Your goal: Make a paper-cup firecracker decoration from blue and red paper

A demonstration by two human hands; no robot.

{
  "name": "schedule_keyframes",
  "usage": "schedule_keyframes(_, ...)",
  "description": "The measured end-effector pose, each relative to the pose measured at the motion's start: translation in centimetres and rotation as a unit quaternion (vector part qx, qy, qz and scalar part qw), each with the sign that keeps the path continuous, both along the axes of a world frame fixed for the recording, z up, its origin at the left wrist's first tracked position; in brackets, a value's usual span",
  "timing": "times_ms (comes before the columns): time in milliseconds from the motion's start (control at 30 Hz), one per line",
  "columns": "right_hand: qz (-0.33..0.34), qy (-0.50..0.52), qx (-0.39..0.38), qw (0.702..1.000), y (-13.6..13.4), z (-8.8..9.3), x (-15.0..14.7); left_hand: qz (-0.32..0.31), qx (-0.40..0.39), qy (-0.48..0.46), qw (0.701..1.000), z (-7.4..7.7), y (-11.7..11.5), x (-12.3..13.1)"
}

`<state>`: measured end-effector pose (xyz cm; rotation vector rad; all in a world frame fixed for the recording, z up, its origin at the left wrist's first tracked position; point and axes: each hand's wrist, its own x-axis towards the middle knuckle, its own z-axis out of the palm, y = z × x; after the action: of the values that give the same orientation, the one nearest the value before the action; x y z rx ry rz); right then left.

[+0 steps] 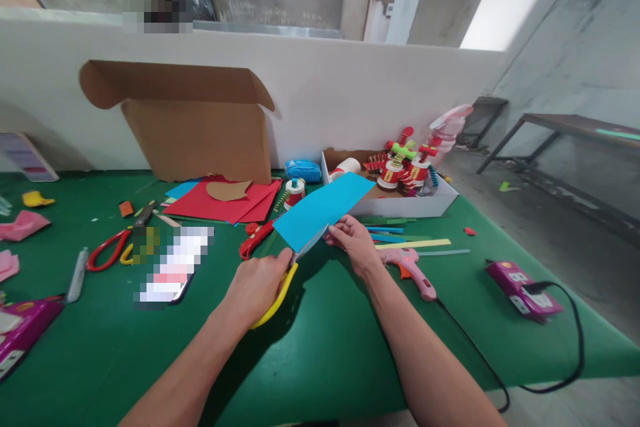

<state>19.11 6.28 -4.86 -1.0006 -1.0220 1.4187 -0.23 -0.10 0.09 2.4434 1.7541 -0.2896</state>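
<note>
My left hand (257, 287) is closed round the yellow handles of a pair of scissors (278, 295), whose blades meet the near edge of a blue sheet of paper (323, 209). My right hand (353, 241) pinches that sheet at its near right edge and holds it above the green table (320, 347). The blades are mostly hidden under the paper.
A pink glue gun (413, 270) lies just right of my right wrist, its cord running to a purple power strip (523, 287). Red scissors (256, 238), red paper sheets (225, 203), an open cardboard box (195, 127) and a white box of paper-cup crafts (400, 197) lie beyond.
</note>
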Motion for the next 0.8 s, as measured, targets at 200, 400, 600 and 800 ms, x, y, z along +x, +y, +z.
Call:
schedule_keyframes(200, -0.001, -0.001, -0.004, 1.000, 0.0, 0.0, -0.1, -0.001, -0.006, -0.005, 1.000, 0.3, -0.1, 0.1)
schedule_keyframes(400, -0.026, 0.046, -0.031, 0.998, 0.2, 0.3, 0.5, -0.009, 0.004, -0.003, 1.000, 0.0, 0.0, 0.1)
schedule_keyframes(600, -0.039, 0.053, -0.032, 0.997, 0.5, 0.2, 1.2, -0.012, 0.005, 0.004, 1.000, -0.2, 0.0, 0.0)
schedule_keyframes(800, -0.034, 0.048, -0.022, 0.998, 0.5, 0.0, 1.0, -0.006, 0.011, 0.009, 1.000, -0.2, 0.0, 0.1)
